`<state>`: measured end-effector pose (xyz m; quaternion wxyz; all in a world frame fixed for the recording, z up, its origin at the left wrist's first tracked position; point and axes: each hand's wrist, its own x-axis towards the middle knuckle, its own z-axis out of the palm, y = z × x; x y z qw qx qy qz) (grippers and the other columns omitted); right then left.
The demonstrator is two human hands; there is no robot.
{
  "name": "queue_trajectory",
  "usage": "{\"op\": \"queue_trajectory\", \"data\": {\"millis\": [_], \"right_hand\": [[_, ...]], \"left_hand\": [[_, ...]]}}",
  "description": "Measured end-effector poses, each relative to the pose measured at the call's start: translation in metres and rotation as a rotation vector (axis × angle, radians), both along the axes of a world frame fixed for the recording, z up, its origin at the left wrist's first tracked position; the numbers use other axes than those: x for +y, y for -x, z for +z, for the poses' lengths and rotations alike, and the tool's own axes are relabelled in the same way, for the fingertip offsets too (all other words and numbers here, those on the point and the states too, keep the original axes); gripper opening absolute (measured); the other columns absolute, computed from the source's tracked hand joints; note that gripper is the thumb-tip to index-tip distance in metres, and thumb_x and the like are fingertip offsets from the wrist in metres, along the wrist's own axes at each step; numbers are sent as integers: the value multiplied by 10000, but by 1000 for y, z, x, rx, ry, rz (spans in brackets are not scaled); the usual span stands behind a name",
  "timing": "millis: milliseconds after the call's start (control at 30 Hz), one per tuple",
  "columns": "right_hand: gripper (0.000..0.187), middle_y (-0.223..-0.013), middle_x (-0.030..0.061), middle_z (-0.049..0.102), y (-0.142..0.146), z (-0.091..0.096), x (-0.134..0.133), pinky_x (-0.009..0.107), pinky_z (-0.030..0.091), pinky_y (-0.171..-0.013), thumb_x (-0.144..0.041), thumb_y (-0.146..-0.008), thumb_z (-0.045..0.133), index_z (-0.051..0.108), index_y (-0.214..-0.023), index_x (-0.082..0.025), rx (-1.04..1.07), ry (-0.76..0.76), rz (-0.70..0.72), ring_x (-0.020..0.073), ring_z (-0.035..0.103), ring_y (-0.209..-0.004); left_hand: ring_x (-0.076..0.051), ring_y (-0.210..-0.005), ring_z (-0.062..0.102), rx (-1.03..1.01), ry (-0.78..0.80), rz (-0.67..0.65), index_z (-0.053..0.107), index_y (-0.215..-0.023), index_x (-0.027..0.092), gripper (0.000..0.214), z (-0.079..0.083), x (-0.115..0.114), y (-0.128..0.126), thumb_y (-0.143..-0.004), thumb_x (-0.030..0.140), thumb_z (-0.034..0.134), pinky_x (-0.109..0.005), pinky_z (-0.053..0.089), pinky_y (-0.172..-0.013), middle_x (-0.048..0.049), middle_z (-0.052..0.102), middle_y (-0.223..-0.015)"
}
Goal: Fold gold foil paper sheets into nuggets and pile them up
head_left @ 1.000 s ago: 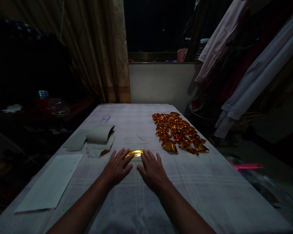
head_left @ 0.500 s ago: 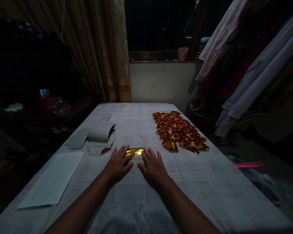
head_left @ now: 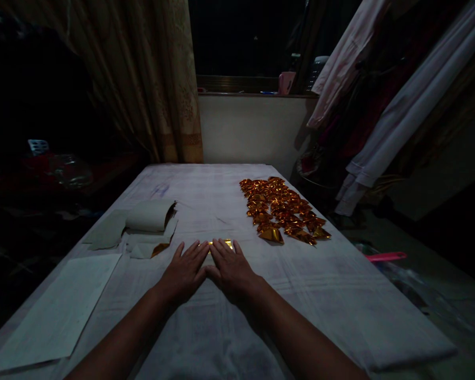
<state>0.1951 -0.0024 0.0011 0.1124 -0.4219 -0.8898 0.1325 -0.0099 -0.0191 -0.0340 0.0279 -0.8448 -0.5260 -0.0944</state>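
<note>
A small folded strip of shiny gold foil paper (head_left: pixel 228 243) lies on the cloth in front of me, mostly hidden under my fingers. My left hand (head_left: pixel 185 270) lies flat, palm down, with its fingertips at the strip's left end. Pressed flat over the strip's middle and right part is my right hand (head_left: pixel 233 268), fingers stretched out. The two thumbs touch or nearly touch. To the right sits a cluster of folded gold foil pieces (head_left: pixel 279 208), pointed at their ends. Left of my hands are curled sheets of paper (head_left: pixel 150 215), pale outside with gold showing at an edge.
A flat white sheet (head_left: pixel 59 311) lies at the near left of the cloth-covered table (head_left: pixel 320 306). Clothes (head_left: pixel 380 132) hang on the right. A curtain (head_left: pixel 178 105) and a windowsill with a pink cup (head_left: pixel 286 83) are at the back. A pink handle (head_left: pixel 386 256) shows beyond the right edge.
My hands have come together: the right hand slid left along the foil strip until the thumbs met, covering more of it. The view has shifted slightly to the right.
</note>
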Motion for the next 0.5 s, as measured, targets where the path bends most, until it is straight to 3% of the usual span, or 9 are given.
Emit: {"op": "queue_trajectory", "data": {"millis": [367,500], "right_hand": [[678,-1641,153,237,-25,-4,6,597,96,-1233,-530,-1027,412,347,-1555,-110,-87,80,-103,306,195,-1536],[634,-1611,176,328,-23,5,12,619,99,-1224,-471,-1015,483,412,-1515,-87,-94,46,-129,333,247,-1515]], "left_hand": [[-281,-1435,420,18,-25,3,423,-1526,232,550,2,-2,-4,-1037,470,335,-528,146,-1215,-89,486,-1549],[-291,-1368,481,-18,-43,-9,483,-1480,236,507,10,1,-9,-1022,431,389,-539,167,-1202,-90,551,-1494]]}}
